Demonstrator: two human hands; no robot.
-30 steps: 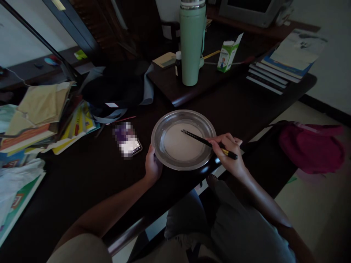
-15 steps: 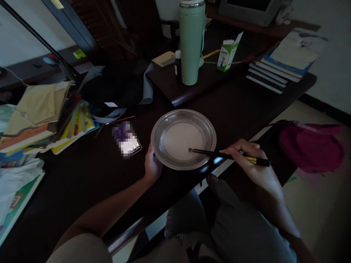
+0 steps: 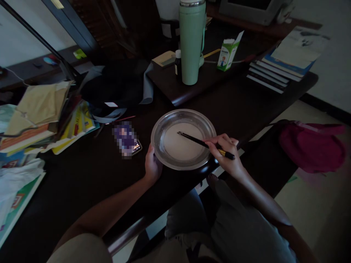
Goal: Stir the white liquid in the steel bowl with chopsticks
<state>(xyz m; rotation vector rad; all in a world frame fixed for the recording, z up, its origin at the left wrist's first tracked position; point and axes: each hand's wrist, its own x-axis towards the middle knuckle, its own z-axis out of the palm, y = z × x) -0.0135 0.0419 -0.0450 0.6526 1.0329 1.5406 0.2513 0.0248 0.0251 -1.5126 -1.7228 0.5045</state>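
Observation:
A round metal plate [image 3: 210,128] holding a pale white liquid sits near the front edge of the dark wooden table [image 3: 82,175]. My left hand [image 3: 152,165] is closed on the plate's left rim. My right hand [image 3: 226,153] is closed on a pair of dark chopsticks [image 3: 196,140] with yellow bands near the top. Their tips rest in the liquid at the plate's middle.
A phone [image 3: 127,140] lies left of the plate. Behind stand a green thermos [image 3: 189,44], a small dark bottle [image 3: 178,65] and a green-white carton [image 3: 227,53]. Stacked books [image 3: 282,62] lie far right, papers and books [image 3: 38,117] at left, a pink bag [image 3: 312,146] at right.
My right hand swept the chopsticks from the plate's middle to its near right edge, then back to the middle. The left hand and plate have stayed put.

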